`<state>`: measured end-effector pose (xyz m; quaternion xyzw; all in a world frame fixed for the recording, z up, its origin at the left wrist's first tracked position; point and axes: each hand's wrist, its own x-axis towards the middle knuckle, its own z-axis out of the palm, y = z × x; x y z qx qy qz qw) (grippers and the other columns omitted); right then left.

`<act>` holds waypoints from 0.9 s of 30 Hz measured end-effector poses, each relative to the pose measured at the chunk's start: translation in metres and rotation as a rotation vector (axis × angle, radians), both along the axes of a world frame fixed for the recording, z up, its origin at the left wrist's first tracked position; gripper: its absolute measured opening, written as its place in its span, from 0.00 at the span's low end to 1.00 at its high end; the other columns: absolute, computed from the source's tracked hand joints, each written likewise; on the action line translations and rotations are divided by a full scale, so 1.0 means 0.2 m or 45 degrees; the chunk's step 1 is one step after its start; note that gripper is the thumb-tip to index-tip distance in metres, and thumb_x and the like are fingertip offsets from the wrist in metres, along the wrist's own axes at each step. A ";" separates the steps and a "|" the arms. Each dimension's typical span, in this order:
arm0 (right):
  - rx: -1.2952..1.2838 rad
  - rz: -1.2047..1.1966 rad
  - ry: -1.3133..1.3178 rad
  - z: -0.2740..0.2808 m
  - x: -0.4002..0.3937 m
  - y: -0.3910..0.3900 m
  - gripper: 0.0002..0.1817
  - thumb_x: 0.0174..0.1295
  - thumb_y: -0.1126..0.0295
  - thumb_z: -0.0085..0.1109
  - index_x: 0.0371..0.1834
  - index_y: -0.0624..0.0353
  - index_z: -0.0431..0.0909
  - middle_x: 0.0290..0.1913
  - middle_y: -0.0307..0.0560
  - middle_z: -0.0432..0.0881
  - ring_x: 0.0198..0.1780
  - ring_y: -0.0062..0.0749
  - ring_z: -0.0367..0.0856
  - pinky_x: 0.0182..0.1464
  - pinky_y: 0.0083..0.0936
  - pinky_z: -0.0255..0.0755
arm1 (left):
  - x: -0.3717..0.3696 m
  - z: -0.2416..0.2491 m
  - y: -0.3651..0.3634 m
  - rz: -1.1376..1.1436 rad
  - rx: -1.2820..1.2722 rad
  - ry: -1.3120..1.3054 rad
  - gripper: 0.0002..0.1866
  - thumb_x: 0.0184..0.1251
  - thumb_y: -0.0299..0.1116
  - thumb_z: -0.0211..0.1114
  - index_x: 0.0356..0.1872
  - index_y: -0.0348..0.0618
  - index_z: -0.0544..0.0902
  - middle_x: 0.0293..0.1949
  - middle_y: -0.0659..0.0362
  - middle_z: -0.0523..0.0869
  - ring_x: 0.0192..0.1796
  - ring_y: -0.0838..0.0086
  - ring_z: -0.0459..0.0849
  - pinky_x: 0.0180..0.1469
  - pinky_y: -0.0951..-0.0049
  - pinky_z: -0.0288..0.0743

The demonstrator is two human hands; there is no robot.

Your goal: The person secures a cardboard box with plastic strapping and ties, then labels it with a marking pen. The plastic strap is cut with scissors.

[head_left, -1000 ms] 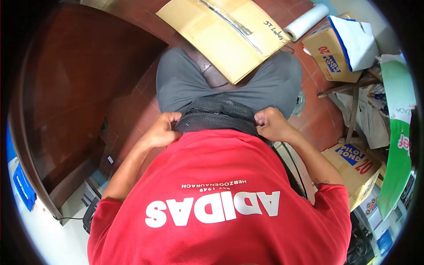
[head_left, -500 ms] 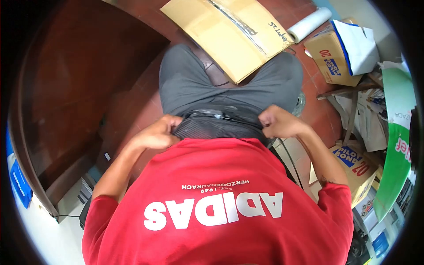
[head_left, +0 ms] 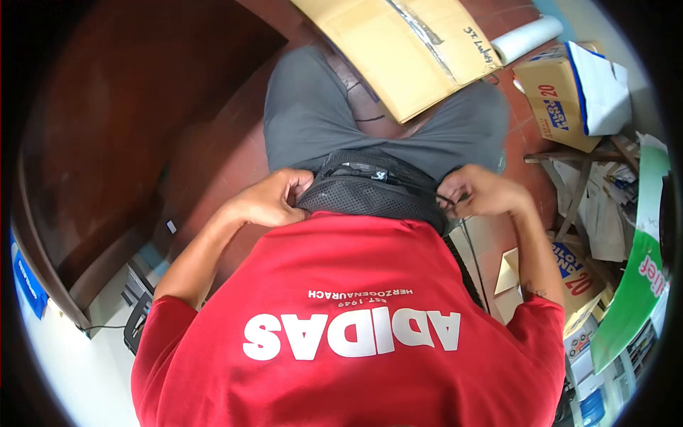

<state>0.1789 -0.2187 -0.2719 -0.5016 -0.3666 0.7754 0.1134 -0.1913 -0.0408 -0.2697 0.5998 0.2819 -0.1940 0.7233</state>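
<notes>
Between fingers, head view: black mesh pouch [head_left: 377, 199] against waist, over grey trousers [head_left: 302, 114]. Left hand [head_left: 274, 196] curls at pouch's left end, fingertips touching; cannot tell whether they pinch mesh. Right hand [head_left: 487, 191] pinches dark strap [head_left: 445, 202] at other end. Cardboard box [head_left: 363, 50] beyond fingers, apart. Risk: strap is thin, could slip from right fingertips; uneven pull could twist pouch.

Two bare hands [head_left: 274, 199] and one black mesh bag [head_left: 377, 199] are counted. Three cardboard boxes [head_left: 398, 64], one white roll [head_left: 528, 40] and one red shirt [head_left: 348, 267] are also visible.
</notes>
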 end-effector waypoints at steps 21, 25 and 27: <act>1.939 0.589 -0.792 0.28 -0.53 0.53 0.03 0.52 0.73 0.59 0.26 0.59 0.80 0.31 0.45 0.79 0.39 0.39 0.83 0.38 0.34 0.78 | 0.06 0.13 0.04 0.303 -0.008 0.102 0.08 0.64 0.25 0.73 0.30 0.38 0.81 0.26 0.69 0.80 0.28 0.88 0.74 0.29 0.81 0.67; 1.802 0.630 -0.911 0.30 -0.28 0.34 0.04 0.51 0.70 0.63 0.26 0.57 0.80 0.31 0.46 0.80 0.39 0.40 0.83 0.41 0.35 0.77 | 0.04 0.12 0.09 0.239 0.056 0.055 0.08 0.63 0.25 0.74 0.29 0.37 0.82 0.26 0.68 0.80 0.29 0.86 0.74 0.31 0.79 0.69; 1.313 0.917 -0.924 0.34 -0.21 0.25 0.06 0.51 0.70 0.64 0.25 0.61 0.80 0.31 0.53 0.82 0.38 0.46 0.84 0.40 0.39 0.77 | 0.06 0.16 0.11 0.134 0.162 0.072 0.09 0.62 0.26 0.74 0.28 0.38 0.82 0.25 0.67 0.81 0.29 0.84 0.76 0.33 0.76 0.71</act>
